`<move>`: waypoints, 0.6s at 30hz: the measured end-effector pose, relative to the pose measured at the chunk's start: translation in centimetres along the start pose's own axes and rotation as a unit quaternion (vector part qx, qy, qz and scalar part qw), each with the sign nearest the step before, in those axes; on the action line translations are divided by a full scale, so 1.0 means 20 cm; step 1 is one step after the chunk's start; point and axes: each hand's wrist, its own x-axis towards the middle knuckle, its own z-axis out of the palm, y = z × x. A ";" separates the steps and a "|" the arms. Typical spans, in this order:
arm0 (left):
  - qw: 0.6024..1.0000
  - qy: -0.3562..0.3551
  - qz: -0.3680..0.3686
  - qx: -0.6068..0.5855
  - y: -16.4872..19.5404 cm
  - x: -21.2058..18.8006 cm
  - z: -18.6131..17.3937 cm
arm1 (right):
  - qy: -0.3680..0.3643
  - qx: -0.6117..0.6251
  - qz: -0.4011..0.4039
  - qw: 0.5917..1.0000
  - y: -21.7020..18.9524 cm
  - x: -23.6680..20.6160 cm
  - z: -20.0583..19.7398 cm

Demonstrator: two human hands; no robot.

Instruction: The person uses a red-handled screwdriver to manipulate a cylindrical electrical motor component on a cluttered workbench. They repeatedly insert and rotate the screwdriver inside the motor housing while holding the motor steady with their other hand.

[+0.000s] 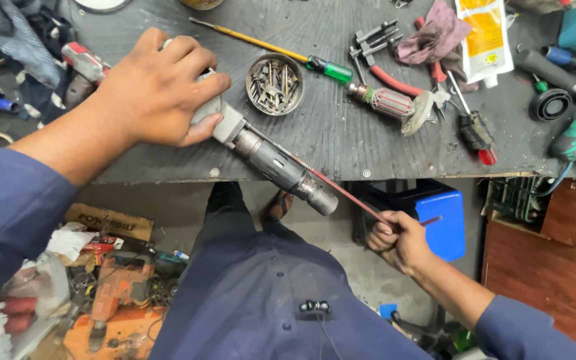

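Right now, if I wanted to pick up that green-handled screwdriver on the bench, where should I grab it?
Take the screwdriver by its green handle, coming from above. It lies flat, its handle end beside the round tin of small parts. The handle is the thick part; the shaft is thin and probably harder to pinch.

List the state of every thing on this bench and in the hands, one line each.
Left hand: pressing down on the grey metal power-tool body.
Grey metal power-tool body: lying on the bench, nose past the edge.
Right hand: gripping a thin red rod against the tool's side.
Round metal tin: open, full of small parts.
Green-handled screwdriver: lying flat, untouched.
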 end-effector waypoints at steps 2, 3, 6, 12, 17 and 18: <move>1.000 -0.007 0.005 -0.002 -0.01 0.01 0.00 | 0.031 0.064 0.126 0.990 -0.03 0.02 0.02; 1.000 -0.007 0.009 -0.001 -0.01 0.02 0.00 | 0.044 0.094 0.184 0.977 -0.04 0.02 0.03; 1.000 0.001 0.015 0.014 -0.01 0.03 -0.02 | 0.059 0.072 0.182 0.979 -0.07 0.02 0.03; 0.999 -0.020 0.021 -0.030 0.01 0.03 -0.05 | 0.049 0.042 0.004 0.998 0.01 -0.03 0.08; 0.996 -0.022 0.082 -0.038 0.01 0.04 -0.07 | 0.339 -0.393 -0.593 0.616 0.18 -0.04 0.16; 0.993 -0.021 0.106 -0.040 0.00 0.05 -0.07 | 0.362 -0.482 -0.661 0.447 0.19 -0.06 0.16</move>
